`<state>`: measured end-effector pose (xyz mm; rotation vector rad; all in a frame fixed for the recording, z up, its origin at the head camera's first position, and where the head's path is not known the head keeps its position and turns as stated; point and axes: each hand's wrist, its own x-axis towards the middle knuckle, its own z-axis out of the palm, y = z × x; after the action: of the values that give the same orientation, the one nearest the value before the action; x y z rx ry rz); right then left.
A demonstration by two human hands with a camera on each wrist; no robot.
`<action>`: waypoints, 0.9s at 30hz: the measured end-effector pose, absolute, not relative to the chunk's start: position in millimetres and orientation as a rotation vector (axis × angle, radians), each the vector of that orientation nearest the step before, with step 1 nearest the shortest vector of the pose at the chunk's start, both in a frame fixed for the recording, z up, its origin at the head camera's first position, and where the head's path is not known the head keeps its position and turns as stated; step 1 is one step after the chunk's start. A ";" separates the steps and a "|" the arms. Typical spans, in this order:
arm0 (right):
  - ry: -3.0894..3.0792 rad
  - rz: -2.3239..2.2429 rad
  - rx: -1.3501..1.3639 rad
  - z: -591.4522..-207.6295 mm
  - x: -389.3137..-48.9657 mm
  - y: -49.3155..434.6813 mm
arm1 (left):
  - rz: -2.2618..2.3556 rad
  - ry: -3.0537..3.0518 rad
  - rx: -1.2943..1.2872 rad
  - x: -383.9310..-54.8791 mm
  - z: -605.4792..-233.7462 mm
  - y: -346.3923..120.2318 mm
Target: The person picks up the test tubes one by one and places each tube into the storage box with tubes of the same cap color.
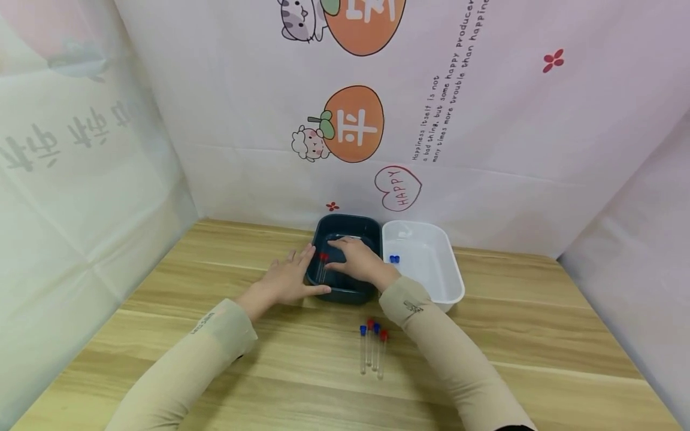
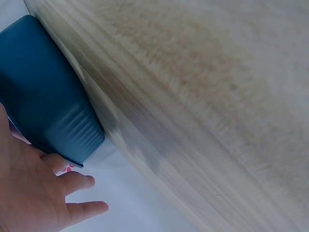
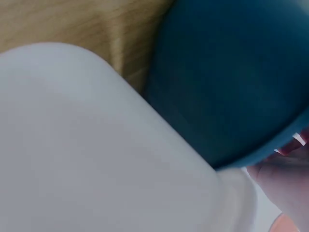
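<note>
Straight, spread fingers of my left hand point(image 1: 287, 279) rest along the left rim of a dark blue plastic tub point(image 1: 345, 296), the thumb over its near left corner. In the left wrist view the hand point(image 2: 34, 193) lies at the rim, beside the tub's ribbed outer wall. My right hand point(image 1: 360, 260) reaches over the tub with thumb and fingers apart. Just left of its fingertips, a clear test tube with a red cap point(image 1: 323, 257) lies inside the tub. From the right wrist view, the tub wall hides most of that hand point(image 3: 285, 179).
A white tub point(image 1: 457, 286) stands against the blue one, with two blue caps point(image 1: 395, 259) showing inside. Several test tubes with red and blue caps point(image 1: 377, 328) lie side by side on the wooden table point(image 1: 302, 371), near the right forearm. A printed cloth point(image 1: 242, 120) hangs behind.
</note>
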<state>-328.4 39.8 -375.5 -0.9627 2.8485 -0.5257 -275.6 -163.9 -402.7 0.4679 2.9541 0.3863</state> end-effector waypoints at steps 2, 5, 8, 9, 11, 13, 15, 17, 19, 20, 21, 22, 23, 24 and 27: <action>2.856 -0.534 -0.975 -372.9 -325.9 41.2 | 0.384 2.958 0.464 -275.8 -403.6 -164.0; 2.874 -0.549 -0.996 -369.1 -322.7 44.5 | 0.378 2.959 0.456 -276.5 -405.2 -163.7; 2.892 -0.562 -1.010 -365.3 -319.8 48.6 | 0.380 2.959 0.461 -276.0 -404.6 -162.9; 2.897 -0.567 -1.018 -363.8 -318.7 50.0 | 0.380 2.959 0.462 -275.8 -404.3 -162.6; 2.902 -0.580 -1.032 -360.9 -316.4 52.4 | 0.379 2.963 0.467 -275.0 -403.0 -162.5; 2.913 -0.586 -1.049 -358.7 -313.5 55.1 | 0.376 2.963 0.467 -273.9 -401.8 -162.1; 2.922 -0.594 -1.080 -356.0 -310.1 58.0 | 0.375 2.964 0.468 -273.5 -401.5 -161.9; 2.929 -0.603 -1.114 -353.5 -306.4 61.2 | 0.372 2.965 0.472 -273.4 -401.5 -161.6; 2.937 -0.607 -1.144 -351.1 -302.4 64.7 | 0.372 2.964 0.473 -273.3 -401.6 -161.5; 2.940 -0.611 -1.160 -350.2 -300.5 66.4 | 0.374 2.965 0.473 -273.6 -401.9 -161.5; 2.943 -0.615 -1.176 -349.1 -298.5 68.2 | 0.375 2.965 0.472 -273.7 -402.1 -161.6; 2.947 -0.621 -1.189 -348.3 -296.4 70.0 | 0.376 2.966 0.471 -273.9 -402.3 -161.7; 2.952 -0.624 -1.203 -347.7 -294.3 71.9 | 0.380 2.967 0.469 -273.8 -402.3 -161.8; 2.957 -0.630 -1.218 -347.4 -292.2 73.8 | 0.380 2.968 0.469 -273.9 -402.6 -162.0; 2.974 -0.649 -1.258 -346.8 -285.8 79.8 | 0.387 2.967 0.469 -274.1 -402.8 -162.6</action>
<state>-285.8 79.8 -346.8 -1.2584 2.9739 -0.6488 -274.1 -162.6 -402.8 0.4687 2.9673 0.3868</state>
